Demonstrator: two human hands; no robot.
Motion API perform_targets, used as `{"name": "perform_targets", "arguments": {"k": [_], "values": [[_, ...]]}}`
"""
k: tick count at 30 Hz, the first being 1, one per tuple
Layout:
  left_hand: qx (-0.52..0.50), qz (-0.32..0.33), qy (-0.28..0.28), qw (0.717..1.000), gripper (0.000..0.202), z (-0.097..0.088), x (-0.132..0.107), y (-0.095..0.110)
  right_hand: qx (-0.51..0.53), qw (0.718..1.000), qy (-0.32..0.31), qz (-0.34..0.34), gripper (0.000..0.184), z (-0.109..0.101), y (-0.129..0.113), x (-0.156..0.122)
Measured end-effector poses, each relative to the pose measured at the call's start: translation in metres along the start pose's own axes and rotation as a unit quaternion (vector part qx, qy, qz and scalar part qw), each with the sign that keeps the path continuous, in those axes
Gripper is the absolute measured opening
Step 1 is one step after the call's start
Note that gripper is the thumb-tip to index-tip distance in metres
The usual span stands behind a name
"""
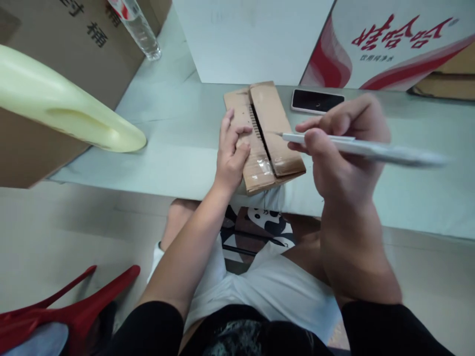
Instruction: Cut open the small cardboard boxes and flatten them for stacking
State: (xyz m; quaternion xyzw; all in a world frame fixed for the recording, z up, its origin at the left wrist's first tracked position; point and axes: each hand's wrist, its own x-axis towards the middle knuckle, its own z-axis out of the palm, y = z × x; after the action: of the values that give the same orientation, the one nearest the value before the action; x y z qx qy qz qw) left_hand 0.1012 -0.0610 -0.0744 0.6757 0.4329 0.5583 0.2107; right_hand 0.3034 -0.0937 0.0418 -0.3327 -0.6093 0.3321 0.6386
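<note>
A small flat cardboard box (pixel 278 128) lies at a slant on the pale cloth-covered table, a dark slit running between its two top flaps. Clear tape shines at its near end. My left hand (pixel 232 153) rests on the box's left side, fingers apart and slightly bent, thumb on top. Pinched in my right hand (pixel 341 143) is a slim white pen-like tool (pixel 319 139) with a thin pointed tip. The tip is over the right flap near the slit; whether it touches the cardboard I cannot tell. The tool's rear end is blurred.
Behind the box lies a phone (pixel 317 101). A white carton (pixel 252 44) and a red-and-white carton (pixel 393 44) stand at the back. To the left are a pale yellow plastic object (pixel 70 106), a clear bottle (pixel 143 32) and a large brown carton (pixel 92 64). A red stool (pixel 74 306) stands on the floor.
</note>
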Motion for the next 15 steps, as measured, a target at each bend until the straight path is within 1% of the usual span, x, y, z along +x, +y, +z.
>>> {"name": "perform_targets", "arguments": {"k": [2,5,6,8,9,11,13,15], "values": [[0.0,0.005,0.002,1.0,0.055,0.001,0.0,0.002,0.003,1.0,-0.004,0.029,0.038,0.0,0.006,-0.007],[0.006,0.009,-0.003,1.0,0.054,0.002,-0.001,0.004,0.006,0.999,0.025,0.039,0.033,0.0,0.01,-0.015],[0.008,0.009,-0.004,1.0,0.054,0.002,-0.001,0.005,0.004,0.998,0.036,0.046,0.034,-0.001,0.01,-0.017],[0.011,0.007,-0.001,1.0,0.054,0.001,-0.001,0.005,-0.006,0.996,0.047,0.074,0.04,-0.001,0.007,-0.02],[0.01,0.005,0.002,1.0,0.054,0.001,-0.002,0.005,-0.013,0.994,0.041,0.095,0.045,-0.002,0.005,-0.021],[0.005,0.002,0.009,1.0,0.055,0.002,-0.002,0.006,-0.032,0.991,0.008,0.13,0.048,-0.005,0.001,-0.021],[-0.001,-0.004,0.015,1.0,0.054,0.002,-0.001,0.007,-0.044,0.99,-0.033,0.129,0.041,-0.009,-0.003,-0.021],[-0.001,-0.008,0.018,1.0,0.055,0.003,0.0,0.008,-0.054,0.989,-0.077,0.116,0.028,-0.011,-0.006,-0.02]]}}
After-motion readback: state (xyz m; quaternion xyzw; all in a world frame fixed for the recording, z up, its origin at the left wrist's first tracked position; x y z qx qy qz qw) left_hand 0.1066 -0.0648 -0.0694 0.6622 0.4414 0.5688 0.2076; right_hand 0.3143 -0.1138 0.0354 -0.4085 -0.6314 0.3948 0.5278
